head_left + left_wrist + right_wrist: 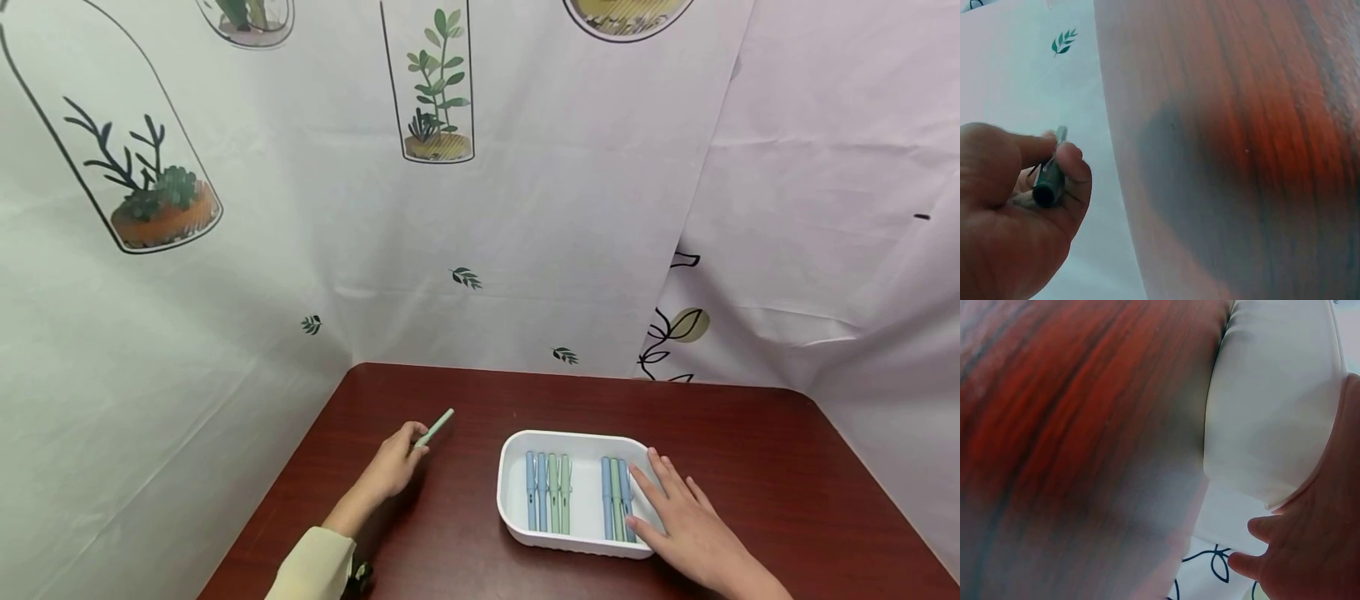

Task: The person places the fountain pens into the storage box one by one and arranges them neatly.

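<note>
A pale green pen (437, 426) is pinched between the thumb and fingers of my left hand (393, 462), over the left part of the table. Its dark end and clip face the camera in the left wrist view. My right hand (690, 525) lies over the right rim of a white tray (577, 546) with fingers spread, fingertips reaching inside beside the right pens. Two blue pens (536, 492) and two green pens (559, 493) lie side by side in the tray's left half. In its right half, a green pen (617, 498) lies between two blue ones.
The dark red wooden table (420, 542) meets white fabric (525, 250) printed with plants at its back and sides. A dark object (360, 575) shows at the left sleeve cuff (318, 562).
</note>
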